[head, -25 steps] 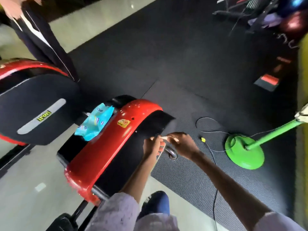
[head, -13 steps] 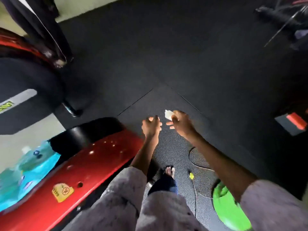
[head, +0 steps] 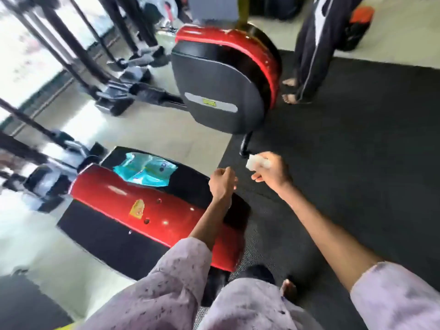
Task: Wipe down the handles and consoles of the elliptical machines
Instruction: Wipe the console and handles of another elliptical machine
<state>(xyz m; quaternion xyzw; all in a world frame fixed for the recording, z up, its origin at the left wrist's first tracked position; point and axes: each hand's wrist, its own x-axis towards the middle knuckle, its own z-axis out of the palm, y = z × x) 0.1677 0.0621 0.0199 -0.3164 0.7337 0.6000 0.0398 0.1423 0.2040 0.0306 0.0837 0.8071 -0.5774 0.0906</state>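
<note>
**Above the red machine cover, a white wipe in the right hand**

Above the near end of the red machine cover [head: 133, 206], both hands are held in the air. The right hand [head: 273, 173] pinches a small white wipe [head: 256, 162] between thumb and fingers; the wipe sticks out to the left of this grip, over the black floor mat [head: 357, 139] just beside the cover. The left hand [head: 221, 183] is over the edge of the cover, its fingers curled in, and it seems to hold nothing, but the picture is blurred here. On top of the cover, at its far end, lies a blue pack of wipes [head: 145, 172]. Beyond the cover stands a second machine [head: 223, 84], red and dark grey. To the right of that machine, another person's bare feet [head: 290, 90] stand at the edge of the mat.
</note>
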